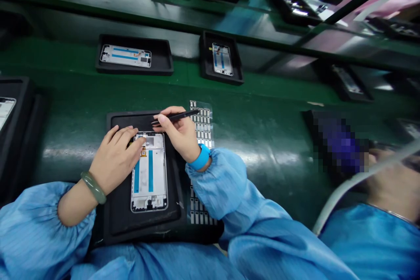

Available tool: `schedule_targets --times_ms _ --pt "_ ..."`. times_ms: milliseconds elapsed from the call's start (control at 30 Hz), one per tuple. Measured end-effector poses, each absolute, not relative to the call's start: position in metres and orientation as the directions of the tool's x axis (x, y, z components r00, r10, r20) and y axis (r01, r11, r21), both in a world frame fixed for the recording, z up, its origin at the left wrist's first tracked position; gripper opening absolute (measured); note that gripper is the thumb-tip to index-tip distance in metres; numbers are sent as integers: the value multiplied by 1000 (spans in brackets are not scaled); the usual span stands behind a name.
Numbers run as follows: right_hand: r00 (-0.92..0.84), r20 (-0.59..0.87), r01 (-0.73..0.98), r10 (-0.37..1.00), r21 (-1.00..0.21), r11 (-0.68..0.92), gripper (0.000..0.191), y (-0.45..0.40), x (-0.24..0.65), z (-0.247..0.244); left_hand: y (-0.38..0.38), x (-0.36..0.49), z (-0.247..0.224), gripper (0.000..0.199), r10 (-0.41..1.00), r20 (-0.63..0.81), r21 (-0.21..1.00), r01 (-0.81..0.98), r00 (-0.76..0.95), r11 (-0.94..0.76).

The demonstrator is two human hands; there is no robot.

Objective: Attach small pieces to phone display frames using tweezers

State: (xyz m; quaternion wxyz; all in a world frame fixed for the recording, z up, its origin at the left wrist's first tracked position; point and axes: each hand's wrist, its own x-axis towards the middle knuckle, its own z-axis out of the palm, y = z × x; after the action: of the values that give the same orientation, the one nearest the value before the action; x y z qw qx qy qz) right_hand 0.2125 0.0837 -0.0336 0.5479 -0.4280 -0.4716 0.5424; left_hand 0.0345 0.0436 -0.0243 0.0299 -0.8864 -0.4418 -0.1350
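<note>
The left hand (120,151) lies open, palm down, its fingers loosely bent over the upper left corner of a white phone frame (159,175); it touches but does not grip. The right hand (180,134) is closed around black tweezers (183,115), whose tips point to nine o'clock, just beside the frame's top edge. Whether they pinch some small part, I cannot tell. From the left hand the frame is at four o'clock, from the right at seven. From my far seat I judge this step as fine placing or adjusting at the frame's top end; it calls for me to steady the frame and guide the tips gently. Under the frame is a black tray (114,223). From two to four o'clock runs a sheet of small metal pieces (204,127), partly behind the right sleeve (223,183).
</note>
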Motion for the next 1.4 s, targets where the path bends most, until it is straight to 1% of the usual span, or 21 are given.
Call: schedule_targets --times_ms 100,233,333,433,533,833,1000,1167,1400 --pt "-58 65 -184 996 -981 54 26 85 211 -36 44 35 -26 22 784 259 85 795 565 -601" --pt "-108 107 -118 988 -989 94 24 85 213 -42 43 35 -26 28 787 256 83 798 562 -597" --pt "-153 171 -23 973 -985 169 21 84 214 -45 43 35 -27 29 785 261 82 797 562 -598" --pt "-185 201 96 962 -971 221 19 82 215 -44 43 35 -28 29 784 263 93 794 563 -601" --pt "-207 222 161 953 -953 257 17 81 216 -43 43 35 -28 29 786 262 104 793 560 -600" --pt "-199 246 148 949 -949 277 16 80 215 -43 43 35 -27 29 795 257 131 795 550 -592" --pt "-212 271 220 939 -923 316 12 80 213 -40 44 36 -26 30 799 254 144 795 546 -589" --pt "-200 257 249 946 -920 303 10 79 211 -36 44 35 -27 30 794 263 154 788 549 -596" --pt "-197 308 255 931 -901 352 9 79 211 -38 43 36 -26 30 793 252 123 794 555 -595"
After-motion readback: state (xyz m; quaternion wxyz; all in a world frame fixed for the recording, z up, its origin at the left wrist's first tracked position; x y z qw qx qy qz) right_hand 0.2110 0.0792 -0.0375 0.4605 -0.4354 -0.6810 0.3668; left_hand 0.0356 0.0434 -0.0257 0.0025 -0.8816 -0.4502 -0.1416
